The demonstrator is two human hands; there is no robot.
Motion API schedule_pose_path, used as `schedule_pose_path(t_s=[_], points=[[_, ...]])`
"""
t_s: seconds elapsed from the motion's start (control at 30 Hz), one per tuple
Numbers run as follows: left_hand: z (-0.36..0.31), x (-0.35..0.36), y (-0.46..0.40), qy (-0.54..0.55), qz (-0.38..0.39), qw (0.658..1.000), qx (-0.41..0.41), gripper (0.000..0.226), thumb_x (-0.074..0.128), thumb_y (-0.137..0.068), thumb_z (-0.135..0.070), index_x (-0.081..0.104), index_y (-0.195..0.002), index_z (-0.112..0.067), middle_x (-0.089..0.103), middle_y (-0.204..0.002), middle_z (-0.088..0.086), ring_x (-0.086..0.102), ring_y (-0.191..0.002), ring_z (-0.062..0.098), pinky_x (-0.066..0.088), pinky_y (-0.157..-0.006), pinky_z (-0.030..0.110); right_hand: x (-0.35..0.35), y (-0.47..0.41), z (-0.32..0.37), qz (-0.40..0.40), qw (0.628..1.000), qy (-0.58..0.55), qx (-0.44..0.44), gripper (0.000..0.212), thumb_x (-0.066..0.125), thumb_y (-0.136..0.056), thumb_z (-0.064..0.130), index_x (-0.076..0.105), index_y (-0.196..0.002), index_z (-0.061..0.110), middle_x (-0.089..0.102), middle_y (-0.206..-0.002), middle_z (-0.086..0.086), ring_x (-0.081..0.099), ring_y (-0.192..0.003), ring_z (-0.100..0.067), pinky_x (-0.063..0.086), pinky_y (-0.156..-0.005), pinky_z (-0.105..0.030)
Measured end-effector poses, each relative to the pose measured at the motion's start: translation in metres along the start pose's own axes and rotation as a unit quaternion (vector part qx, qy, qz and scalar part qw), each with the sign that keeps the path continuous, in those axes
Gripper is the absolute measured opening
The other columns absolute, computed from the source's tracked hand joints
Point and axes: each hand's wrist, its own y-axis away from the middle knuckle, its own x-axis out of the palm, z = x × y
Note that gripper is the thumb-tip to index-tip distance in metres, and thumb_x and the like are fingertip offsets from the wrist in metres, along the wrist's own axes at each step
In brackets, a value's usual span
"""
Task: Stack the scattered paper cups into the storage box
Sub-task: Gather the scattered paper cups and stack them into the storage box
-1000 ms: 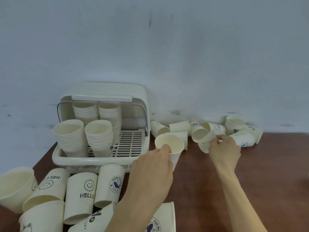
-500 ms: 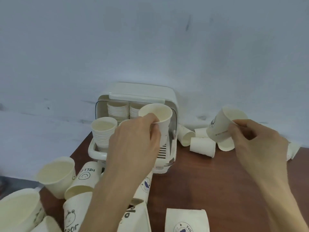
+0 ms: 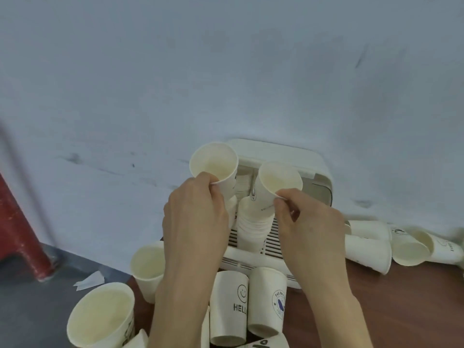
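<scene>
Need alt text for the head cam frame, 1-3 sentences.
Two bare hands each hold a paper cup over an open white storage box: the left hand grips one cup, the right hand pinches another above the stacked cups inside. More loose cups lie on their sides on the brown table around the box.

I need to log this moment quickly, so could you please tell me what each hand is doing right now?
Left hand: pinches an upright paper cup by its rim.
Right hand: pinches a tilted paper cup by its rim.
</scene>
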Motion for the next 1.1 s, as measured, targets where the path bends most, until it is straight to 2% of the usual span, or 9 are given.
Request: schedule_pose_path(t_s=[0.13,0.23,0.4,0.47,0.6,0.8,0.87,0.97,1.1], points=[[0.008,0.002,-0.004,0.009,0.008,1.000,-0.016,0.032,0.037,-0.099,-0.018,0.061,-0.121,-0.020,0.065,-0.100,0.002,0.056,-0.098,0.026,0.041,-0.081,0.035,0.022,-0.004,-0.001,0.023,1.000,0.010,-0.005,0.019,0.051,-0.096,0.027,0.069,-0.103,0.024,0.062,-0.071,0.007,0.057,-0.074,-0.015,0.043,-0.065,-0.032],[0.012,0.006,-0.005,0.007,0.025,0.999,-0.029,0.034,0.037,-0.099,-0.017,0.058,-0.125,-0.020,0.063,-0.110,0.001,0.054,-0.106,0.025,0.039,-0.082,0.033,0.030,-0.005,-0.009,0.039,0.998,0.047,-0.015,0.020,0.051,-0.097,0.024,0.069,-0.105,0.021,0.065,-0.075,0.002,0.053,-0.075,-0.018,0.040,-0.063,-0.034],[0.017,0.012,-0.006,0.002,0.058,0.998,-0.026,0.033,0.035,-0.100,-0.018,0.057,-0.125,-0.019,0.063,-0.110,0.001,0.053,-0.106,0.024,0.043,-0.083,0.037,0.032,-0.002,-0.013,0.097,0.988,0.117,-0.018,0.025,0.042,-0.099,0.026,0.065,-0.107,0.020,0.062,-0.079,-0.001,0.052,-0.080,-0.023,0.042,-0.062,-0.037],[0.019,0.014,-0.006,-0.006,0.068,0.997,-0.029,0.032,0.034,-0.100,-0.019,0.056,-0.124,-0.019,0.061,-0.110,0.001,0.053,-0.105,0.024,0.042,-0.082,0.036,0.036,-0.001,-0.013,0.113,0.986,0.123,-0.022,0.022,0.042,-0.099,0.020,0.063,-0.105,0.018,0.061,-0.076,-0.003,0.053,-0.076,-0.026,0.044,-0.061,-0.039],[0.022,0.017,-0.007,-0.014,0.077,0.997,-0.027,0.029,0.035,-0.100,-0.021,0.056,-0.121,-0.019,0.060,-0.109,0.002,0.053,-0.102,0.025,0.044,-0.083,0.039,0.045,0.002,-0.012,0.143,0.977,0.157,-0.013,0.018,0.043,-0.096,0.011,0.057,-0.104,0.018,0.061,-0.079,-0.004,0.045,-0.074,-0.026,0.035,-0.058,-0.037],[0.029,0.020,-0.010,-0.013,0.073,0.997,-0.028,0.024,0.035,-0.100,-0.021,0.056,-0.112,-0.018,0.061,-0.101,0.002,0.054,-0.094,0.025,0.046,-0.079,0.041,0.050,0.006,-0.011,0.164,0.970,0.181,-0.005,0.025,0.039,-0.097,0.011,0.051,-0.116,0.021,0.063,-0.091,-0.002,0.041,-0.078,-0.022,0.034,-0.062,-0.034],[0.031,0.022,-0.010,-0.018,0.076,0.997,-0.029,0.024,0.035,-0.100,-0.021,0.056,-0.112,-0.018,0.061,-0.102,0.001,0.054,-0.094,0.025,0.046,-0.078,0.040,0.050,0.007,-0.010,0.167,0.970,0.179,-0.008,0.029,0.038,-0.096,0.011,0.048,-0.121,0.022,0.063,-0.094,-0.002,0.045,-0.083,-0.022,0.035,-0.063,-0.034],[0.031,0.023,-0.010,-0.018,0.085,0.996,-0.030,0.025,0.035,-0.100,-0.022,0.055,-0.114,-0.018,0.062,-0.104,0.001,0.054,-0.096,0.024,0.046,-0.079,0.040,0.051,0.007,-0.012,0.170,0.971,0.167,-0.006,0.034,0.039,-0.096,0.012,0.047,-0.126,0.023,0.064,-0.100,-0.003,0.053,-0.094,-0.025,0.043,-0.070,-0.036],[0.028,0.025,-0.007,-0.014,0.097,0.995,-0.028,0.032,0.036,-0.100,-0.023,0.050,-0.128,-0.021,0.061,-0.113,-0.001,0.053,-0.106,0.024,0.045,-0.082,0.038,0.050,0.006,-0.012,0.179,0.973,0.147,-0.003,0.039,0.039,-0.095,0.015,0.044,-0.132,0.024,0.065,-0.105,-0.004,0.053,-0.102,-0.027,0.047,-0.076,-0.038]])
